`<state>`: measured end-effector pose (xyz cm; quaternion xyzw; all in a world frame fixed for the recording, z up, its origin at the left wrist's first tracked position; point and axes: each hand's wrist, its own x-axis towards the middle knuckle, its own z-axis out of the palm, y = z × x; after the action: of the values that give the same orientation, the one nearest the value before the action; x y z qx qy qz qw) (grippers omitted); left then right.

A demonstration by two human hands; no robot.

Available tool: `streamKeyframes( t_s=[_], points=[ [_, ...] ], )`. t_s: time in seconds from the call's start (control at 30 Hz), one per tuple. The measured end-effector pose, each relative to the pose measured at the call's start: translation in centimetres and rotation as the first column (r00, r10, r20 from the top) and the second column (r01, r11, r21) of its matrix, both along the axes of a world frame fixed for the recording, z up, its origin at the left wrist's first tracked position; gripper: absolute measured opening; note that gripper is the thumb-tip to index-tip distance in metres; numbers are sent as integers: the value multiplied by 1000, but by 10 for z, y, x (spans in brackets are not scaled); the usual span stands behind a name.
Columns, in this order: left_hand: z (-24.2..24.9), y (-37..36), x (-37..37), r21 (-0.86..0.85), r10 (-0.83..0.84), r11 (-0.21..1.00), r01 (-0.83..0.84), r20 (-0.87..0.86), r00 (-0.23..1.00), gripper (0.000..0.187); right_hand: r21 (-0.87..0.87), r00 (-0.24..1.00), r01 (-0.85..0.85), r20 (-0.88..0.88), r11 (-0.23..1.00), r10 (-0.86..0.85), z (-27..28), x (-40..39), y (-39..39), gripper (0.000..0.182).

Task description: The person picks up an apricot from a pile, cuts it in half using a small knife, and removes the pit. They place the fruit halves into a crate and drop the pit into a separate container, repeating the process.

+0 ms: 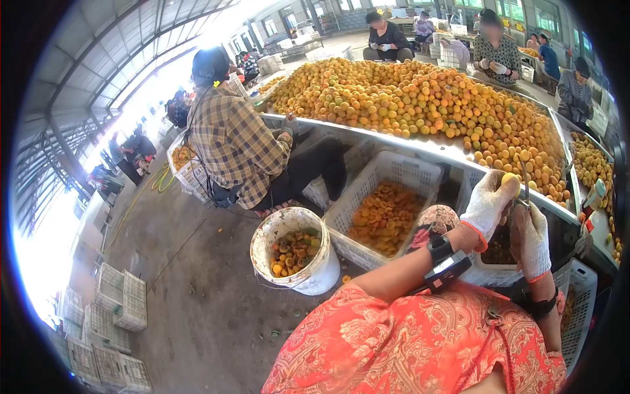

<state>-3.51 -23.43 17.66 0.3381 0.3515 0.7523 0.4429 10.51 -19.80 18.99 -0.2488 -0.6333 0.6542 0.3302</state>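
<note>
And here's the fruit [510, 178], small, round and orange, up at the tips of the left hand [489, 205], just to the 1 o'clock side of that white glove. The left fingers are narrow, bent round it. Over at 4 o'clock from there, the right hand [531, 238] has its fingers closed on a slim metal tool [524, 176], its tip up toward 12 o'clock, right beside the fruit. Exactly how the right fingertips sit, I cannot tell.

Now the handling: this one looks light, probably soft under a thin skin, easy to bruise, and slippery if juice gets on the gloves. Best hold is round its widest part, thumb on one side and fingers on the other, gently, well off the tool's edge. The tool looks stiff and thin, so the grip belongs low, on its handle end.

From the left hand, a big heap of fruit [420, 108] lies on the surface [420, 150] at 11 o'clock, a crate [348, 247] of opened pieces at 9 o'clock, and a white bucket [318, 277] between 8 and 9.
</note>
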Motion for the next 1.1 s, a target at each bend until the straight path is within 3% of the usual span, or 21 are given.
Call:
streamKeyframes(
  t_s=[0.3,0.37,0.43,0.47,0.5,0.6,0.7,0.77,0.8,0.9,1.1],
  points=[
    [-1,0,2,-19,-20,1000,20,14,1000,23,74,1000,3,-17,997,-1,-11,-8,3,15],
    [2,-4,2,-34,15,999,-16,-18,1000,21,115,975,103,-208,988,-77,-25,-19,5,16],
    [-3,-4,-1,7,54,999,-54,32,998,18,12,994,-62,-87,998,63,-5,-3,1,17],
    [1,-9,-2,41,-3,999,0,67,998,18,40,998,-53,48,998,51,15,1,-10,19],
    [-4,-8,-6,125,-73,990,66,50,996,23,179,997,-48,-48,983,57,5,0,-6,21],
    [7,-16,-3,198,-34,980,28,29,999,33,278,990,-27,144,960,-14,12,10,-8,29],
    [10,-20,-11,159,-88,983,88,-3,996,33,457,995,9,84,889,-53,3,7,-2,34],
    [10,-13,-8,183,-18,983,22,-24,1000,34,439,983,-45,177,897,-37,9,12,-1,35],
    [13,-16,-7,175,-65,982,71,-40,997,36,445,976,-50,213,894,-52,10,12,-1,35],
    [13,-15,-7,167,-113,979,120,-52,992,40,495,980,-28,186,868,-75,4,11,2,34],
    [9,-10,-9,174,-36,984,46,-64,997,45,513,979,-38,192,858,-71,2,15,4,35]
  ],
)
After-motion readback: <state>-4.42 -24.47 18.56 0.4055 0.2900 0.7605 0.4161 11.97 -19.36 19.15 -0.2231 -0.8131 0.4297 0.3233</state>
